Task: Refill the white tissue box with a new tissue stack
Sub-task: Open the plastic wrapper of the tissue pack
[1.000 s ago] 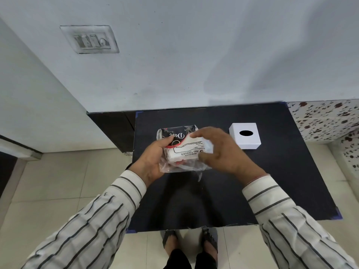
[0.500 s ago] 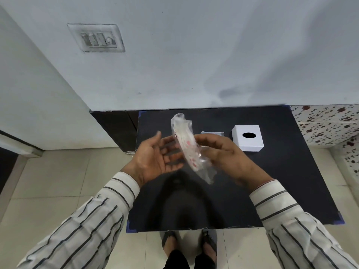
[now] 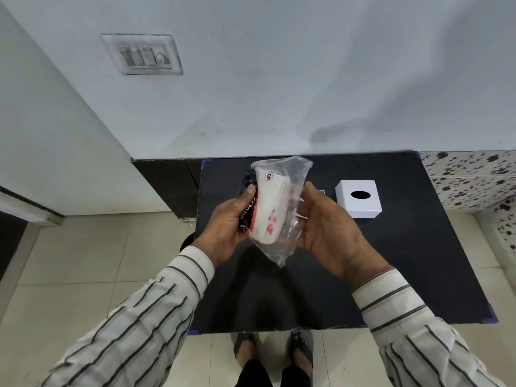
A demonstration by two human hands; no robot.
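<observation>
A tissue pack (image 3: 270,208), white with red print inside a clear plastic wrapper, stands on end above the black table (image 3: 405,261). My left hand (image 3: 227,227) grips its left side, thumb up on the edge. On the wrapper's right side, my right hand (image 3: 324,227) holds the plastic with its fingers. The white tissue box (image 3: 358,198), a cube with an oval slot on top, rests on the table to the right, apart from both hands. A small white edge shows on the table behind my right hand.
The black table stands against a white wall (image 3: 279,93) with a switch plate (image 3: 142,54). A dark cabinet (image 3: 167,182) is at the left, a speckled counter (image 3: 474,177) at the right. Tiled floor and my feet (image 3: 272,356) lie below the table's front edge.
Half a second ago my left hand was open beside the wrapper; now it grips the pack. The pack has turned from lying flat to standing on end, and sits a little higher.
</observation>
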